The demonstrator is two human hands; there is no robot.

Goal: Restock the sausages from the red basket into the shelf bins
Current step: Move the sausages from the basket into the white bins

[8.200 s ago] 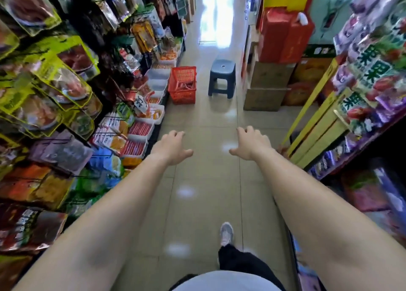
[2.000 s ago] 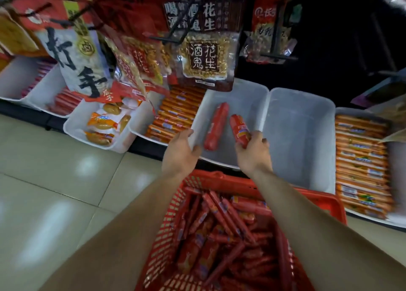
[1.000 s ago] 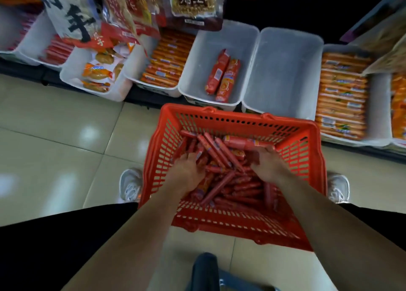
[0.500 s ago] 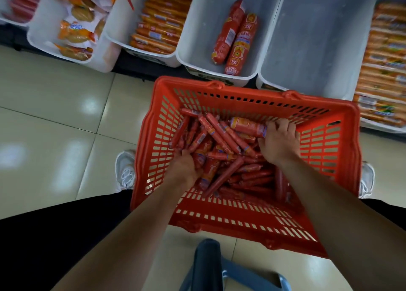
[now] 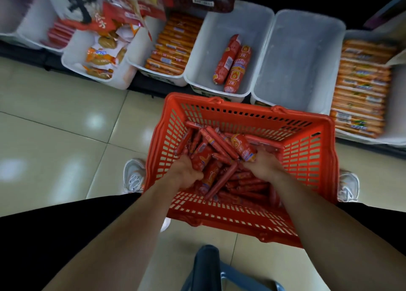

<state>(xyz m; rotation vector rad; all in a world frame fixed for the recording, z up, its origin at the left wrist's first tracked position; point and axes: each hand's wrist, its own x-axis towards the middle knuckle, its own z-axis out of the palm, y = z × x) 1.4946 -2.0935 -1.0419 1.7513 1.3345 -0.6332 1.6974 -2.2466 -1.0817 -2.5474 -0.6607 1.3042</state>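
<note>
Two bare arms [image 5: 123, 235], ending in the left hand [image 5: 186, 173] and the right hand [image 5: 264, 166]. Black cloth [image 5: 55, 235] over both legs (shorts or long trousers, hard to tell). On the feet, a left shoe [image 5: 133, 176] and a right shoe [image 5: 348, 186]: white sports shoes with pale grey bits, laced up the top, round at the toe.

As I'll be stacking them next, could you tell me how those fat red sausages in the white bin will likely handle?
Probably stiff: the two fat red sausages lie straight in the white bin, no sag. Likely to roll, being round on a smooth bin floor. Their glossy wrappers may be slippery, so grip firmly.
</note>
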